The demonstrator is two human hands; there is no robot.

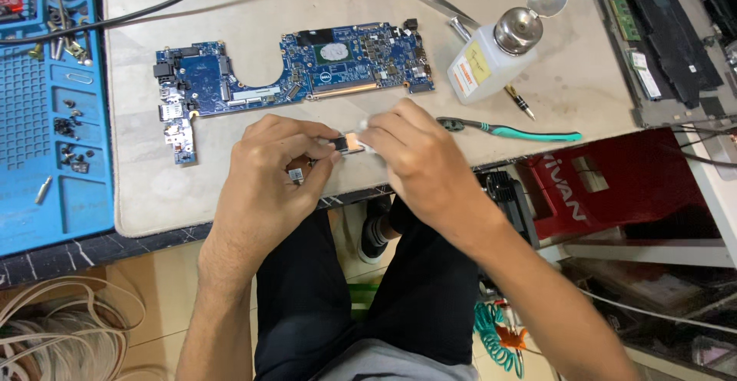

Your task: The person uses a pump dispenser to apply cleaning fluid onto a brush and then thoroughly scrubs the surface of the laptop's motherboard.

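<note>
Circuit board (295,74) on mat (153,189), tray (46,120) left, bottle (491,55) right, brush (510,130) before bottle.

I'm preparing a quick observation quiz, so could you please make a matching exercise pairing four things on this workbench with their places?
Things:
1. blue circuit board
2. teal-handled brush
3. white pump bottle
4. blue parts tray

Places:
A. far left of the bench
B. just right of the right hand
C. mat centre, beyond both hands
D. right part of the mat, beside tweezers

Pairs: 1-C, 2-B, 3-D, 4-A
</note>
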